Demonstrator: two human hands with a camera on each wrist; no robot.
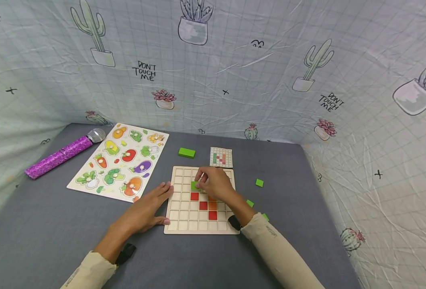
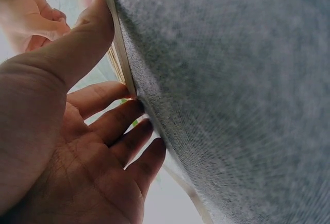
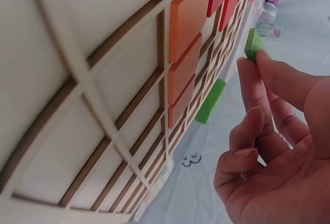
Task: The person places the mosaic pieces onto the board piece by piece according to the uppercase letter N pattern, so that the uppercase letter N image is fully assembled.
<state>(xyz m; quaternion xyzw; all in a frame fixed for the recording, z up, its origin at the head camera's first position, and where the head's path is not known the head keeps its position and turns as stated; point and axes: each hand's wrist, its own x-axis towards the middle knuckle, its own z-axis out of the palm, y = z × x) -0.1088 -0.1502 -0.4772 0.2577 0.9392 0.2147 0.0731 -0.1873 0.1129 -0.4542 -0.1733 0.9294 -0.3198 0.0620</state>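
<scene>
A square wooden grid board [image 1: 181, 226] lies on the dark table. Red tiles [image 1: 203, 205] and orange tiles [image 1: 212, 206] sit in some of its cells. Over the upper middle of the board, my right hand [image 1: 215, 184] pinches a small green square tile [image 3: 252, 45] between thumb and index finger. In the right wrist view the tile is held apart from the board. My left hand [image 1: 145, 212] rests against the board's left edge, thumb and fingertips touching it, fingers fairly straight. Beyond the board lies a small card [image 1: 221, 157] printed with a coloured grid.
Several loose green tiles [image 1: 259, 183] lie right of the board, partly hidden by my right forearm. A green block [image 1: 186, 152] lies behind it. To the left are a vegetable picture board [image 1: 117, 160] and a purple glitter microphone [image 1: 61, 157]. A patterned cloth [image 1: 213, 80] hangs behind.
</scene>
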